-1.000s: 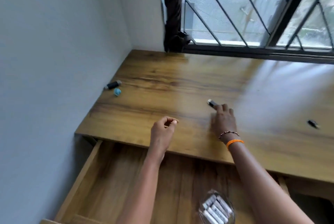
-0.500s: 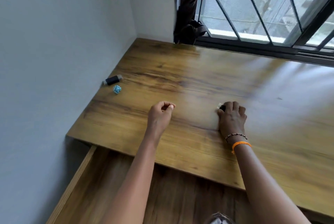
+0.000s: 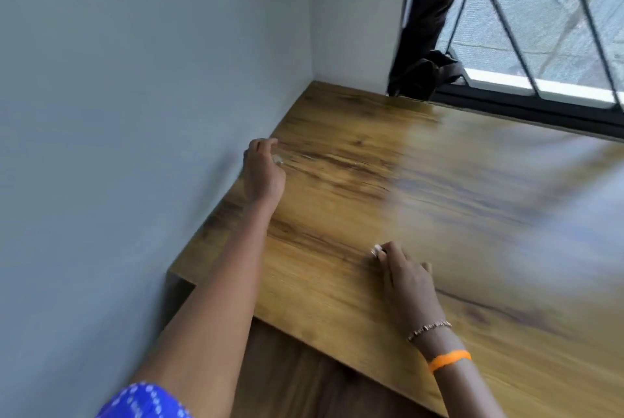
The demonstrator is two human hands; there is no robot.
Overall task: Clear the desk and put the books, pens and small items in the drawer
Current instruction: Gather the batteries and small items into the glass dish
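Note:
The wooden desk (image 3: 388,181) fills the middle of the view, which is blurred by motion. My left hand (image 3: 261,174) is at the desk's left edge by the wall, fingers curled over a small black stick whose silver tip (image 3: 278,159) pokes out beside the thumb. My right hand (image 3: 407,277) rests on the desk near its front edge, closed around a small dark item with a pale end (image 3: 375,250) showing at the fingertips. Below the front edge lies the open drawer (image 3: 290,370). The small blue ball seen earlier is hidden.
A grey wall (image 3: 135,114) runs along the desk's left side. At the back stands a barred window (image 3: 540,46) with a dark bundled curtain (image 3: 429,46) in the corner.
My left hand has reached forward and left to the black stick by the wall. My right hand has closed on the small item and drawn back toward the front edge. The view swung left.

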